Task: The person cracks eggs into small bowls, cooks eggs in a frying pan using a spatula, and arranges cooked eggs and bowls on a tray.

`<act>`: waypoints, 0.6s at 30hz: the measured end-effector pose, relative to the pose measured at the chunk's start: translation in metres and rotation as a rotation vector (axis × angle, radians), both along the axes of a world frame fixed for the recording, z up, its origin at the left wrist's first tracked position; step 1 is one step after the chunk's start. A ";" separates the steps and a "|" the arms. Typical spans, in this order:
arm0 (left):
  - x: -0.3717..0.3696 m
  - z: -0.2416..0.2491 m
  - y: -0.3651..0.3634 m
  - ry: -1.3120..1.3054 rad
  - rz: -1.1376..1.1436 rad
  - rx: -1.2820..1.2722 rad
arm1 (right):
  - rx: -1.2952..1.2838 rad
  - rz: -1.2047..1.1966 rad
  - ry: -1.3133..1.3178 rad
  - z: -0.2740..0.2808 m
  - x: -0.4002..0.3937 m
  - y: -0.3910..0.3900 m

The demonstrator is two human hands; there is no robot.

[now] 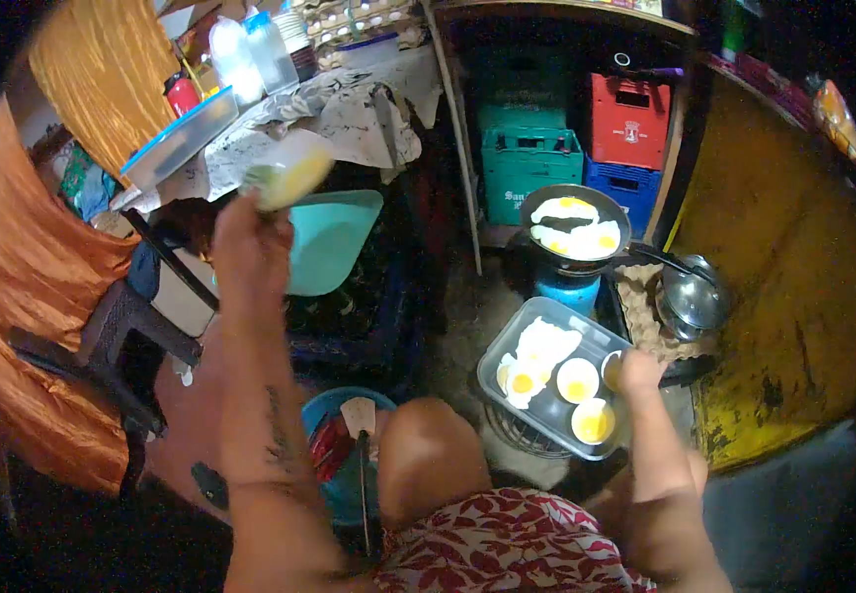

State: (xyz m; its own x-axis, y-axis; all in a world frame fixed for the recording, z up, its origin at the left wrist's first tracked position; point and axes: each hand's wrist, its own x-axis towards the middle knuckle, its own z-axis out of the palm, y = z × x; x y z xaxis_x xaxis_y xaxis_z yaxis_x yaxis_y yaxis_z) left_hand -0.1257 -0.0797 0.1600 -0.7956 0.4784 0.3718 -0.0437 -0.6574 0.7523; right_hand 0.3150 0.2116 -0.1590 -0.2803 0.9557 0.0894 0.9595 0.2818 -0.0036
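Note:
My left hand (253, 232) is raised at the left, closed around a clear bottle of yellow liquid (299, 181), which is tilted and smeared by motion. Below it is a pale green plastic basin (334, 242). At the right, my right hand (642, 374) grips the side of a clear plastic food container (507, 341). Several fried eggs (578, 381) lie in that container, one partly covered by my fingers. Just beyond it, a black frying pan (608, 255) holds more fried eggs (566, 235) and sits above a blue gas cylinder (568, 292).
Right of the pan are an egg tray (642, 306) and a metal pot (692, 301). A spatula (359, 420) rests across a blue bucket (321, 403) by my knee. Crates (531, 163) are stacked behind. A newspaper-covered table (368, 109) and dark stool (126, 321) stand left.

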 end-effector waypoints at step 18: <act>-0.281 0.087 0.064 0.252 0.591 -0.503 | -0.085 0.079 0.141 -0.003 0.019 -0.015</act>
State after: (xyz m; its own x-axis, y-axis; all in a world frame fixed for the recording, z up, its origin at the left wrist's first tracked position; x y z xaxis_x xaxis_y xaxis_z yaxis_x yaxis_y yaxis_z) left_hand -0.4068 -0.0154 0.2468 -0.8901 0.1636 0.4255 0.4142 -0.0997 0.9047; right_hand 0.3338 0.1966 -0.1623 -0.3453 0.9370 0.0533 0.9226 0.3494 -0.1636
